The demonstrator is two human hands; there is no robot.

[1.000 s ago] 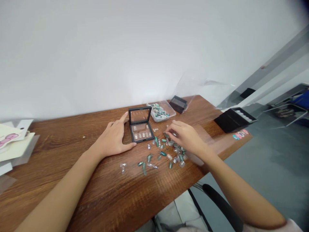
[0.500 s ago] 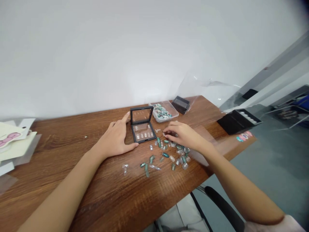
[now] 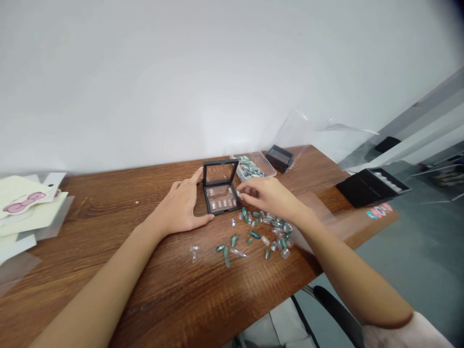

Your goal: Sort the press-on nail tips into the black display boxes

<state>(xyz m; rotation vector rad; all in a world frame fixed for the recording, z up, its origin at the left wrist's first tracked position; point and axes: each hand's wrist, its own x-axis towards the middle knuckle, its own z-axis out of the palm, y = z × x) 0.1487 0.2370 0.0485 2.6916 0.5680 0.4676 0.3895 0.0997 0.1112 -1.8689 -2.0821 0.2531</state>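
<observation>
A small black case [image 3: 222, 209] stands with its clear-windowed lid up on the wooden table, several clear press-on nails [image 3: 219, 203] set in it. My left hand [image 3: 181, 203] lies spread along the case's left side, thumb at the front corner and forefinger by the hinge. At the case's right edge my right hand [image 3: 266, 194] is closed in a pinch on a small, pale press-on nail, mostly hidden by the fingertips. Below that hand spreads a loose pile of green, clear and glittery nails [image 3: 277, 224]. A few stray nails [image 3: 234, 239] lie nearer the front.
A clear plastic box [image 3: 268, 168] of nails stands behind the case, beside a small black box [image 3: 279, 157] and a clear bag [image 3: 311, 126]. Another black box [image 3: 357, 186] is at the right edge. Papers [image 3: 31, 208] pile up at the left.
My right hand has moved from the loose nails leftward to the right edge of the case. My left hand stays beside the case. The view has shifted slightly.
</observation>
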